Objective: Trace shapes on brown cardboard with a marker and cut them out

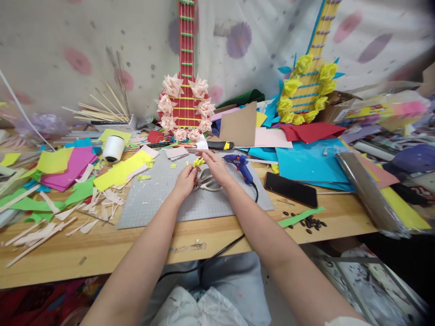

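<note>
My left hand [185,182] is closed around a small yellow fringed paper flower [198,162] above the grey cutting mat [146,212]. Beside it, my right hand [215,167] has its fingers stretched out and held together, their tips close to the yellow fringe; whether they touch it I cannot tell. A pair of scissors [211,184] lies on the mat beneath and between the hands, partly hidden. To the right rests a blue glue gun [240,166] with a black cord. Small yellow paper scraps [144,177] lie left of my left hand.
Behind stand a red paper guitar [186,111] with pink flowers and a yellow one [307,93]. A phone [291,188], black beads [313,222] and blue sheets [312,163] lie right. Leftward are a white roll [113,148], paper strips [41,235] and wooden sticks [102,112].
</note>
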`<act>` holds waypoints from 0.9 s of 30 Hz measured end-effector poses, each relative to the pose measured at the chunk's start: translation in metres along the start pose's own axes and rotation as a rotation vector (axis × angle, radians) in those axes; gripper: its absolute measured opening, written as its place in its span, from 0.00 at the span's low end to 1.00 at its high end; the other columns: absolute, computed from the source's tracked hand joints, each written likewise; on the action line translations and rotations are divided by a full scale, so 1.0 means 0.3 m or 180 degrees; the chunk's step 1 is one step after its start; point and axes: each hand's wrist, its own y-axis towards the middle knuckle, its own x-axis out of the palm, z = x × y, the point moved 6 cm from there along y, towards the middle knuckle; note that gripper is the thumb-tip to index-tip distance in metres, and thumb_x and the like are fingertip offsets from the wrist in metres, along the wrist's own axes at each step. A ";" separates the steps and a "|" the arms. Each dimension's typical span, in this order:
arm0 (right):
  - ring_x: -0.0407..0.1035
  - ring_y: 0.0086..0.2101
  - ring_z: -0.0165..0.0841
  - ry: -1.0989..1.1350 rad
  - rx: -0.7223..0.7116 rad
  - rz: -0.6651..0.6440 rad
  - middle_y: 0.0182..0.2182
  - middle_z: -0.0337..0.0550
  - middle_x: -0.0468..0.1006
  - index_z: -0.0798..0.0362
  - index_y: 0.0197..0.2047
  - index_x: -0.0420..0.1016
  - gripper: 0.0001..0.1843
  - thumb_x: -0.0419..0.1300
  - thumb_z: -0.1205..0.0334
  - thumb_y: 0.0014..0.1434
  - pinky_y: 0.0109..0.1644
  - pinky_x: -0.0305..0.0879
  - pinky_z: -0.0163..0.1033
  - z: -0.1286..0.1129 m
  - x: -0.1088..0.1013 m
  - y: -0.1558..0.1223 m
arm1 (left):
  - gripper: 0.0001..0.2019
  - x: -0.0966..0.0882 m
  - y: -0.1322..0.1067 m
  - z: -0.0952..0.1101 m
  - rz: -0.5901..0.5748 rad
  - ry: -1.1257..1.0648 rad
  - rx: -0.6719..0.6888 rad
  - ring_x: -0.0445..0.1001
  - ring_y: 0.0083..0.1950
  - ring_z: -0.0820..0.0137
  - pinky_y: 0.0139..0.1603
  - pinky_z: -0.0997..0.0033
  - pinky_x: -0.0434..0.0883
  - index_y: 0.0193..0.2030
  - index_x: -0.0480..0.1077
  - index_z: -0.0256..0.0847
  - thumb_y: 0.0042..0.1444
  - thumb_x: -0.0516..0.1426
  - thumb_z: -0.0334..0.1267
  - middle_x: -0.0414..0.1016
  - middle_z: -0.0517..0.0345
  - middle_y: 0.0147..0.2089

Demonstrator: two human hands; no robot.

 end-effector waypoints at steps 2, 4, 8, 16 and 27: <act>0.66 0.47 0.31 -0.0190 -0.0017 -0.0160 0.43 0.42 0.74 0.49 0.48 0.69 0.20 0.45 0.50 0.60 0.54 0.59 0.41 0.018 0.022 -0.004 | 0.07 0.006 0.003 -0.004 -0.0003 -0.0276 -0.0080 0.58 0.19 0.76 0.21 0.76 0.57 0.30 0.63 0.40 0.54 0.51 0.40 0.57 0.66 0.19; 0.67 0.46 0.31 -0.0313 -0.0062 -0.0251 0.44 0.42 0.74 0.48 0.50 0.68 0.20 0.44 0.51 0.61 0.53 0.60 0.41 0.030 0.043 -0.006 | 0.07 0.009 0.005 0.001 -0.0003 -0.0440 -0.0094 0.58 0.19 0.78 0.21 0.77 0.57 0.27 0.62 0.39 0.52 0.53 0.39 0.57 0.66 0.19; 0.67 0.45 0.30 -0.0378 0.0001 -0.0289 0.44 0.42 0.73 0.49 0.51 0.66 0.20 0.42 0.51 0.62 0.49 0.64 0.39 0.034 0.063 -0.005 | 0.08 0.010 0.003 0.010 0.0023 -0.0704 -0.0127 0.57 0.19 0.78 0.21 0.77 0.57 0.25 0.60 0.39 0.50 0.54 0.38 0.57 0.66 0.19; 0.69 0.41 0.30 0.0195 0.0602 0.0091 0.44 0.44 0.74 0.48 0.56 0.59 0.25 0.47 0.47 0.58 0.45 0.67 0.38 0.044 0.030 -0.011 | 0.04 0.017 -0.015 0.043 -0.0029 -0.0929 -0.0396 0.52 0.18 0.79 0.20 0.77 0.55 0.28 0.63 0.38 0.50 0.52 0.36 0.51 0.68 0.18; 0.70 0.41 0.29 0.0426 0.0651 -0.0349 0.45 0.44 0.74 0.46 0.55 0.62 0.23 0.37 0.51 0.63 0.41 0.69 0.35 -0.017 0.079 -0.042 | 0.05 0.034 -0.025 0.071 -0.0225 -0.1287 -0.0329 0.52 0.19 0.80 0.21 0.78 0.57 0.24 0.57 0.39 0.45 0.52 0.34 0.51 0.68 0.19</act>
